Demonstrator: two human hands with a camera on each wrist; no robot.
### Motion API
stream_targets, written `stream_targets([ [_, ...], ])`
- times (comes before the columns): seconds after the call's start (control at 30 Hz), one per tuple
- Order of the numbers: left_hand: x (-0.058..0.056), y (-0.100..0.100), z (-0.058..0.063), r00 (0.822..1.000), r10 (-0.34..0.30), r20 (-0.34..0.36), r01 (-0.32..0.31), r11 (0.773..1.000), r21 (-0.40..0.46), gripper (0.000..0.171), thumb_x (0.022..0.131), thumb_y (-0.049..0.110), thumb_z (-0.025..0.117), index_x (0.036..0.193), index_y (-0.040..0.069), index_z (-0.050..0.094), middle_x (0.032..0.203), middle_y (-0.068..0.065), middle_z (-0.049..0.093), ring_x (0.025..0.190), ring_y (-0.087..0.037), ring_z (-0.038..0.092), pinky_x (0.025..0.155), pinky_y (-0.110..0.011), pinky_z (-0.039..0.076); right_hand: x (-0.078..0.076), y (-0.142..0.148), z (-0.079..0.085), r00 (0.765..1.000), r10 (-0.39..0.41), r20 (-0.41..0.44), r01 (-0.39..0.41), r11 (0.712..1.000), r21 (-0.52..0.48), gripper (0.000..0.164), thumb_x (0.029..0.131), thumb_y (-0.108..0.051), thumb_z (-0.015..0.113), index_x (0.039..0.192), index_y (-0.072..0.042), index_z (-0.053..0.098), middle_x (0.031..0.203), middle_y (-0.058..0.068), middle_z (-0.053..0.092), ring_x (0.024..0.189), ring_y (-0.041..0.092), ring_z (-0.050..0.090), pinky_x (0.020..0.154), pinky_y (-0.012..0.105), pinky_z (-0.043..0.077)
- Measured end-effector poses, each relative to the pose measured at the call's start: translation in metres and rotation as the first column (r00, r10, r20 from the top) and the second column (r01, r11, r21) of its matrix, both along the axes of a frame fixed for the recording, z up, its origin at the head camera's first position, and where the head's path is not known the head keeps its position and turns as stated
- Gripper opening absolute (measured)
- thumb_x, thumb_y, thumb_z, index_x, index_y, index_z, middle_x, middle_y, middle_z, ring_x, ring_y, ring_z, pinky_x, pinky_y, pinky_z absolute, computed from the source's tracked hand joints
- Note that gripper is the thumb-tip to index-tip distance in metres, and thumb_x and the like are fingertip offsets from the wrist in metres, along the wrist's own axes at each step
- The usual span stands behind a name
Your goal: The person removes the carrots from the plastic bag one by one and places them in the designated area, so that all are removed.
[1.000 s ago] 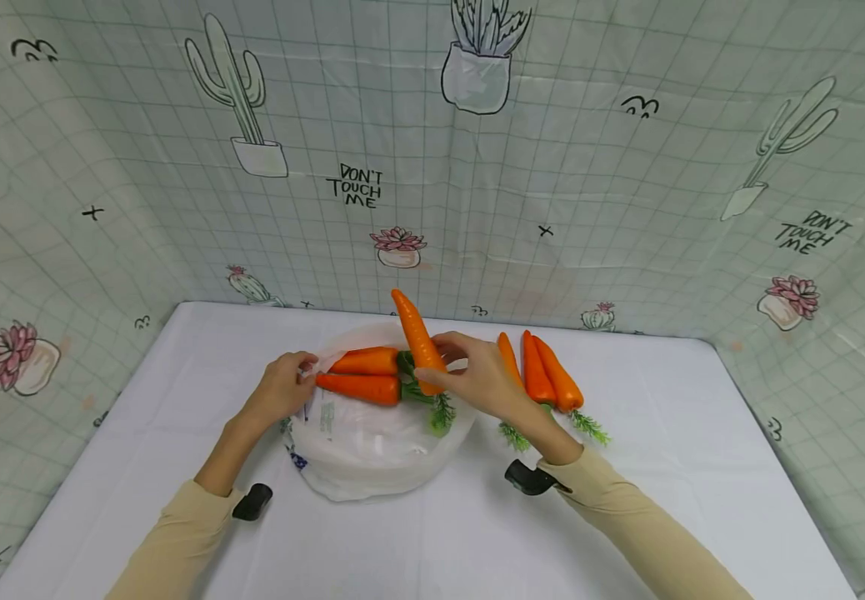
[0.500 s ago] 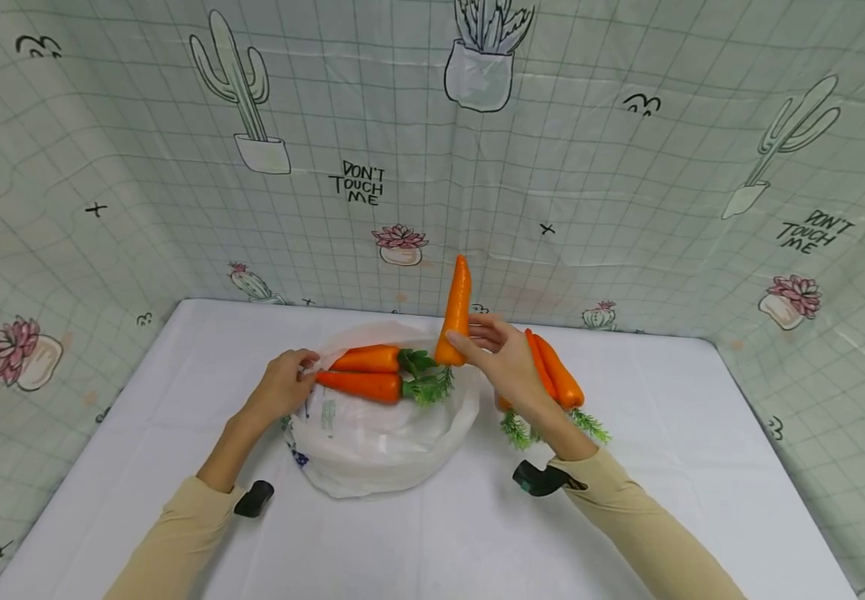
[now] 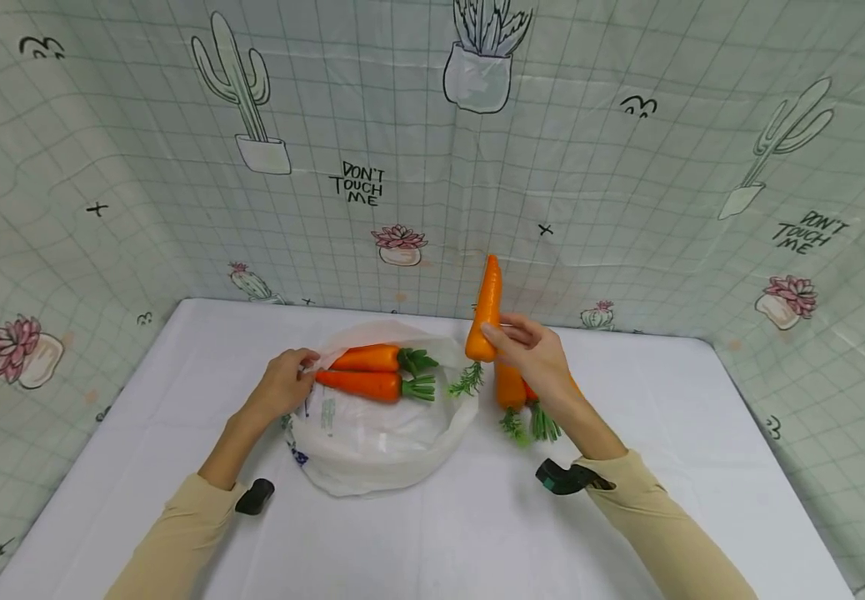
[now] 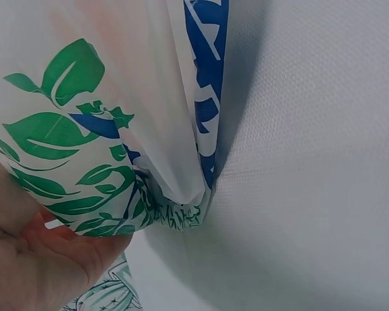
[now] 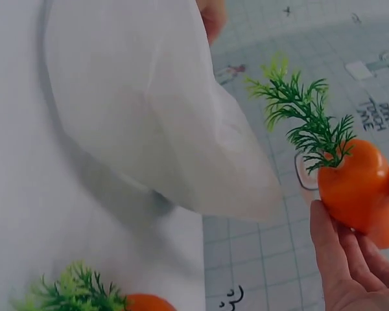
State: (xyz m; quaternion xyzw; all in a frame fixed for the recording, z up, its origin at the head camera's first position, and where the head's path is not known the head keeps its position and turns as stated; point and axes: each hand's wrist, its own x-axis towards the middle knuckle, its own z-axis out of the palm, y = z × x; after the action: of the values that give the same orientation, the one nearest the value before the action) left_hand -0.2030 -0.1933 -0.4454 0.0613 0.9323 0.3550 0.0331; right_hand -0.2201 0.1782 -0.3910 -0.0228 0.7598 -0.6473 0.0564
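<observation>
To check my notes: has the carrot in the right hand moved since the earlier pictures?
Yes: the held carrot moved right, away from the printed pink succulent.

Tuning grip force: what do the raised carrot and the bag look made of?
Raised carrot: probably glossy molded plastic or coated foam; smooth skin, bright highlights, artificial-looking greenery.
Bag: likely thin plastic film, satin; it creases softly and a faint reddish tint shows through.

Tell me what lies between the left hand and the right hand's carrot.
Between the left hand and the held carrot, the head view shows two more carrots and part of the white bag.
</observation>
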Motion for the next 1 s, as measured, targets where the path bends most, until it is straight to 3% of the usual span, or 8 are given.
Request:
stream_targets([
  [0.23, 0.002, 0.001, 0.001, 1.000, 0.015, 0.025, -0.015, 1.000, -0.003, 0.033, 0.099, -0.003, 0.054, 0.129, -0.016, 0.056, 0.120, -0.033, 0.058, 0.097, -0.037, 0.055, 0.094, -0.053, 0.053, 0.000, 0.022, -0.001, 0.999, -0.028, 0.033, 0.027, 0.999, 0.032, 0.069, 0.096, -0.045, 0.071, 0.148, -0.004, 0.051, 0.139, 0.019, 0.060, 0.106, 0.015, 0.069, 0.099, 0.040, 0.054],
  [0.57, 0.003, 0.001, 0.003, 1.000, 0.012, 0.023, -0.012, 1.000, -0.002, 0.033, 0.099, -0.003, 0.055, 0.129, -0.016, 0.056, 0.118, -0.032, 0.059, 0.095, -0.036, 0.055, 0.092, -0.052, 0.054, 0.001, 0.052, -0.008, 0.998, -0.043, 0.037, 0.041, 0.998, 0.047, 0.070, 0.097, -0.046, 0.070, 0.150, -0.004, 0.049, 0.141, 0.019, 0.056, 0.109, 0.010, 0.066, 0.093, 0.026, 0.056],
  [0.8, 0.004, 0.001, 0.004, 0.999, 0.017, 0.029, -0.017, 1.000, -0.006, 0.033, 0.099, -0.003, 0.055, 0.129, -0.016, 0.056, 0.119, -0.032, 0.059, 0.096, -0.036, 0.056, 0.092, -0.052, 0.053, 0.003, 0.067, -0.012, 0.997, -0.057, 0.046, 0.054, 0.996, 0.067, 0.071, 0.098, -0.044, 0.068, 0.151, -0.003, 0.046, 0.143, 0.019, 0.055, 0.104, 0.005, 0.067, 0.093, 0.026, 0.056],
  [1.0, 0.004, 0.002, 0.004, 0.999, 0.022, 0.036, -0.022, 1.000, -0.003, 0.033, 0.099, -0.003, 0.055, 0.130, -0.015, 0.056, 0.120, -0.031, 0.058, 0.097, -0.037, 0.055, 0.094, -0.052, 0.053, 0.005, 0.083, -0.018, 0.995, -0.087, 0.057, 0.081, 0.992, 0.095, 0.069, 0.098, -0.046, 0.068, 0.148, -0.003, 0.049, 0.131, 0.007, 0.064, 0.102, 0.005, 0.067, 0.092, 0.026, 0.056],
])
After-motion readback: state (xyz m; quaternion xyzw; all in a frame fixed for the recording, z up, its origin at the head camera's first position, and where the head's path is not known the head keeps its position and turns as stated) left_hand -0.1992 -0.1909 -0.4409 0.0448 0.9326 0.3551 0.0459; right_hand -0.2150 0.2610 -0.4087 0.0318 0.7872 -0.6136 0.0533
